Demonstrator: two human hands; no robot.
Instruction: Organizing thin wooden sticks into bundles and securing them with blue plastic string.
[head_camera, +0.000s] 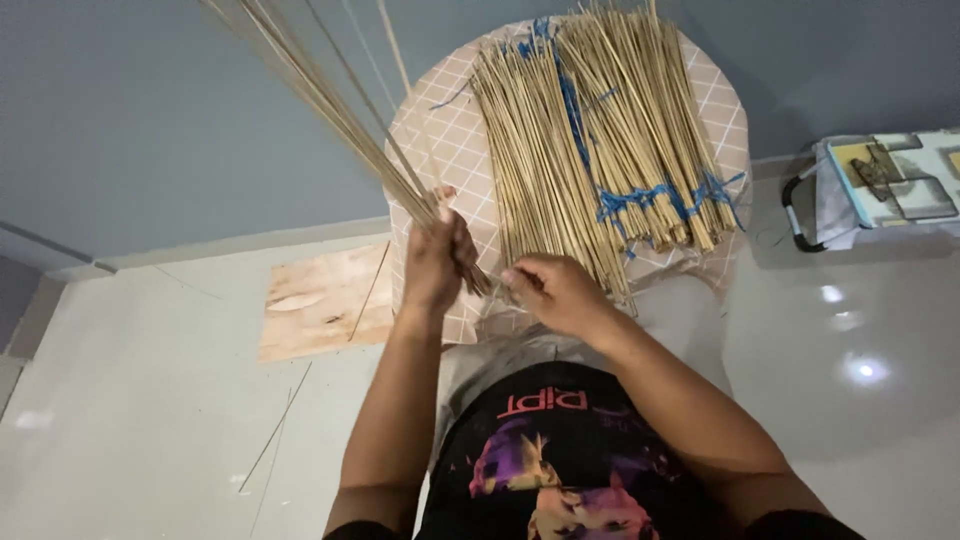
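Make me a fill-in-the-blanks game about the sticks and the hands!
1. The left hand grips a bunch of thin ____.
2. The big pile is tied with ____ string.
3. The pile lies on a checked cloth over a round ____.
4. A flat ____ board lies on the floor.

Missing words: sticks; blue; table; wooden

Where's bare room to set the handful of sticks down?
Bare glossy floor left of the plywood board, bar two stray sticks, and right of the checked-cloth stool, before the white bag. The stool is crowded with blue-tied stick bundles and both hands.
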